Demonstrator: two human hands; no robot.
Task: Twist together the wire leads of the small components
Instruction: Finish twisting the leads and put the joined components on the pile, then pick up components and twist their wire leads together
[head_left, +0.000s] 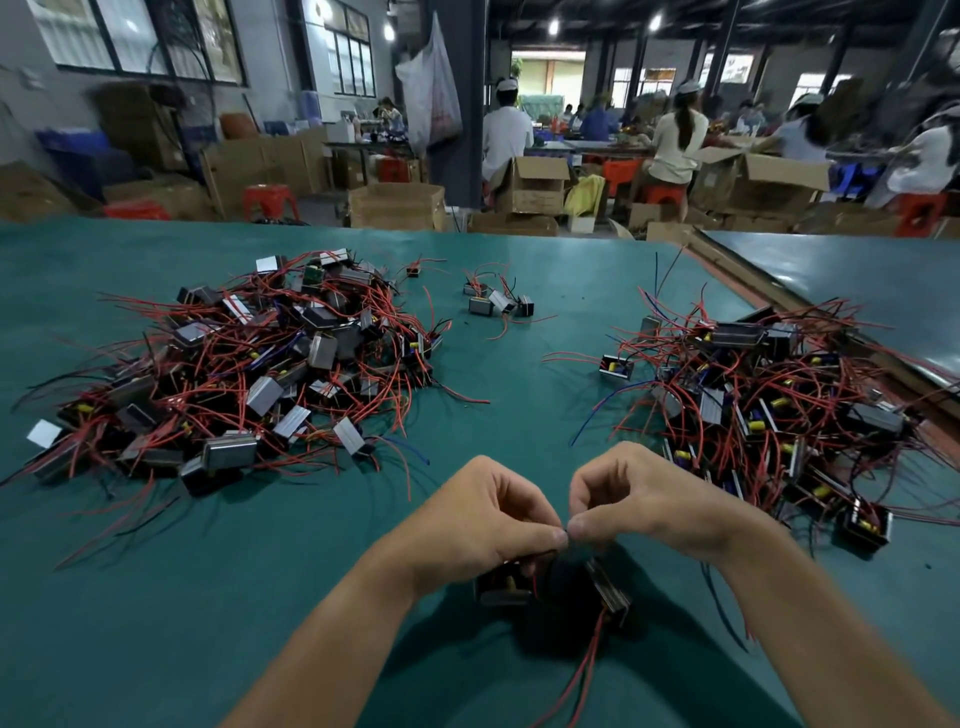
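Wire leads (567, 536) pinched between left hand (488, 519) and right hand (654, 506), fingers curled, above two components (609, 593).

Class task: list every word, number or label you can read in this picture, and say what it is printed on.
No text can be read.
Cardboard box: dark print, too blurred.
Plastic bag: reddish print, too blurred.
Components: no marking legible.
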